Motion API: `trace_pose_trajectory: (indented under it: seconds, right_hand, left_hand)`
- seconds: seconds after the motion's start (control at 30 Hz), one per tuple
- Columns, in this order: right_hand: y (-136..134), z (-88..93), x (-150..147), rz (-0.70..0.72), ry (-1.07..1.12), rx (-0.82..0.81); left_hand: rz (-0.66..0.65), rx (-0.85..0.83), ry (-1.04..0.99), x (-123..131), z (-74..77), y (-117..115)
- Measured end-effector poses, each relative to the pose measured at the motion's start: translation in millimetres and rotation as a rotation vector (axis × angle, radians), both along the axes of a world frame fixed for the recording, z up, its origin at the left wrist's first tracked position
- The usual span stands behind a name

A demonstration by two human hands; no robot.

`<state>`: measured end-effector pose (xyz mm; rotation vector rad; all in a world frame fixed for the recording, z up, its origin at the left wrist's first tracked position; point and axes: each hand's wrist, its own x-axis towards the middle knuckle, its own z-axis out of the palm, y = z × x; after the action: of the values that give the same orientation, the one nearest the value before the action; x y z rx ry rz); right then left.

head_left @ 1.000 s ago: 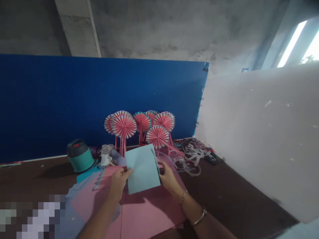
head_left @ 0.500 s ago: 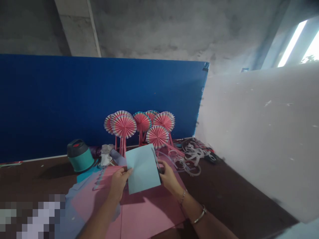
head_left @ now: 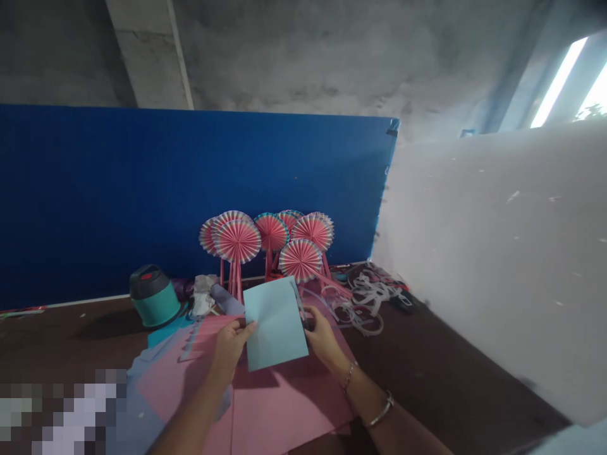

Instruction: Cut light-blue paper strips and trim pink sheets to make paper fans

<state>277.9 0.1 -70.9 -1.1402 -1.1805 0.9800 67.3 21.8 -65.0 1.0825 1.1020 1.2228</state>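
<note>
Gripping a blue card, both hands hover over pink paper, a blue board behind the table.

The pale blue sheet is matt, smooth paper, as are the pink sheets beneath it; the pleated fans are paper too. The scissors look metal, the teal flask glossy plastic.

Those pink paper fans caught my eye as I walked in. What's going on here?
A person holds a pale blue sheet up between the left hand and the right hand, with what look like scissors at its right edge. Pink paper fans on sticks stand against a blue board behind, and pink paper sheets lie below the hands.
</note>
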Motion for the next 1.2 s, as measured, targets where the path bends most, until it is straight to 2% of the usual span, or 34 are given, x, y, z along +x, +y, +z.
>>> trace_pose_trajectory:
  seconds: [0.27,0.5,0.83,1.2]
  right_hand:
    - [1.2,-5.5,0.4,0.053,0.081,-0.037]
    - [1.2,-3.6,0.0,-0.004,0.006,-0.026]
    - [3.2,-6.9,0.6,0.011,0.075,-0.041]
    - [1.0,1.2,0.3,-0.035,0.074,-0.027]
  left_hand:
    - [0.014,-0.013,0.005,2.2,3.5,-2.1]
    - [0.017,-0.013,0.027,1.5,2.6,-2.3]
    - [-0.009,-0.003,0.044,3.9,6.1,-6.9]
    - [-0.025,-0.022,0.041,4.5,1.8,-3.9]
